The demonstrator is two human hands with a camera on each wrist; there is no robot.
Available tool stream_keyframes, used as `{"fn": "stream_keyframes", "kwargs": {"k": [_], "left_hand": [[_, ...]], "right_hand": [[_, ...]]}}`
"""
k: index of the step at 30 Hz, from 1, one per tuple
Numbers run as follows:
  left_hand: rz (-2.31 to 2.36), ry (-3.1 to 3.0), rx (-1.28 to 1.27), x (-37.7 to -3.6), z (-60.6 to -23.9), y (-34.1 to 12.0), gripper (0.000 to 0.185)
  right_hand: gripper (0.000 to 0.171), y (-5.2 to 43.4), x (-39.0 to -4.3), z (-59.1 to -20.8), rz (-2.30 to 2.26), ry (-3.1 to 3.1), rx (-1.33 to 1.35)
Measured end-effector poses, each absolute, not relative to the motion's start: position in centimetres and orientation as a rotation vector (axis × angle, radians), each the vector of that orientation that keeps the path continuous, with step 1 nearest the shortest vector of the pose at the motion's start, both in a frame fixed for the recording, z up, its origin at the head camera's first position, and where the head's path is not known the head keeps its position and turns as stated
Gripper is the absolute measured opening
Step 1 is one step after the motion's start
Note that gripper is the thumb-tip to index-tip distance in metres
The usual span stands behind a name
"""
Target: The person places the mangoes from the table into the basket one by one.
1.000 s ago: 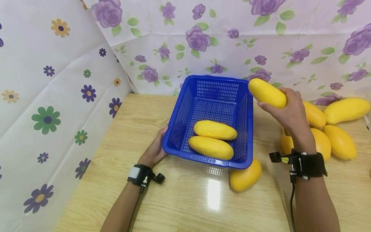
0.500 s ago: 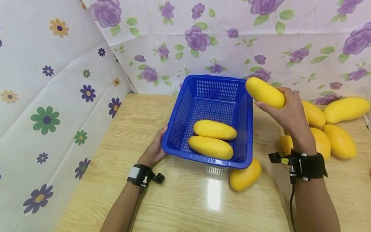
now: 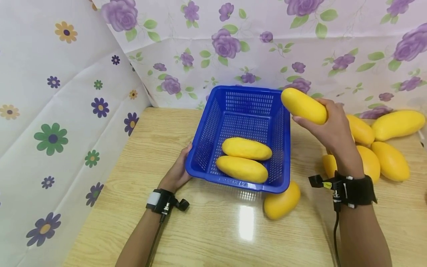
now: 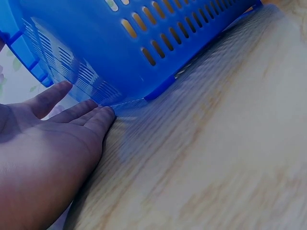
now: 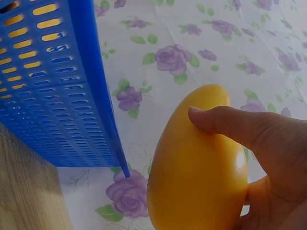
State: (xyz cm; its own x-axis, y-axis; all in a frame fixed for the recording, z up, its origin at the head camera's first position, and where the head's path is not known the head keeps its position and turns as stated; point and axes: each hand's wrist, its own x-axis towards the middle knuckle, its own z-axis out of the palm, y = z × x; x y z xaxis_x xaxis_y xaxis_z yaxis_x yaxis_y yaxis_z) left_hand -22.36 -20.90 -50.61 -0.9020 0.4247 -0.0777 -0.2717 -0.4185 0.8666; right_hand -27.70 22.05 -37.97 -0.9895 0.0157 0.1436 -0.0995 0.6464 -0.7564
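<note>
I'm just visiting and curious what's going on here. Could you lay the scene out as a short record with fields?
Right hand: grips a yellow mango in the air by the basket's far right corner
Left hand: fingers straight, touching the blue basket at its left side
In basket: two mangoes, lying side by side
On table: a pile of mangoes at right, one mango by the basket's front corner

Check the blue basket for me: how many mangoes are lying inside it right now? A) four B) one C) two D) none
C: two mangoes lie side by side on the floor of the blue basket, while the right hand holds a third mango in the air above the basket's far right corner, not yet inside.
</note>
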Motion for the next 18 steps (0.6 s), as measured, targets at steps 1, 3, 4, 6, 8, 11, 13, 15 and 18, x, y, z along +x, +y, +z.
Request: {"fn": "stream_keyframes", "kwargs": {"k": [1, 3, 4, 6, 8, 11, 13, 15, 18], "left_hand": [[2.331, 1.388, 0.221, -22.36, -50.62, -20.92, 0.078], [2.328, 1.387, 0.227, -22.39, -50.64, -20.93, 0.078], [2.327, 1.389, 0.228, -22.39, -50.64, -20.94, 0.077], [2.323, 1.396, 0.228, -22.38, -50.64, -20.96, 0.076], [2.322, 1.393, 0.228, -22.38, -50.63, -20.96, 0.076], [2.320, 1.391, 0.229, -22.37, -50.59, -20.94, 0.078], [2.326, 1.379, 0.228, -22.37, -50.57, -20.92, 0.079], [2.331, 1.375, 0.225, -22.38, -50.56, -20.92, 0.080], [2.335, 1.369, 0.228, -22.38, -50.58, -20.93, 0.079]], "right_hand": [[0.089, 22.06, -27.69, -37.96, 1.261, -2.723, 0.073], [0.088, 22.05, -27.65, -37.95, 1.257, -2.721, 0.077], [0.088, 22.02, -27.63, -37.93, 1.258, -2.721, 0.079], [0.088, 21.99, -27.58, -37.90, 1.261, -2.718, 0.085], [0.088, 21.97, -27.53, -37.87, 1.265, -2.719, 0.088], [0.088, 21.95, -27.48, -37.84, 1.272, -2.722, 0.090], [0.088, 21.93, -27.48, -37.82, 1.272, -2.723, 0.094], [0.087, 21.90, -27.46, -37.80, 1.278, -2.725, 0.097], [0.087, 21.84, -27.44, -37.79, 1.289, -2.727, 0.098]]}}
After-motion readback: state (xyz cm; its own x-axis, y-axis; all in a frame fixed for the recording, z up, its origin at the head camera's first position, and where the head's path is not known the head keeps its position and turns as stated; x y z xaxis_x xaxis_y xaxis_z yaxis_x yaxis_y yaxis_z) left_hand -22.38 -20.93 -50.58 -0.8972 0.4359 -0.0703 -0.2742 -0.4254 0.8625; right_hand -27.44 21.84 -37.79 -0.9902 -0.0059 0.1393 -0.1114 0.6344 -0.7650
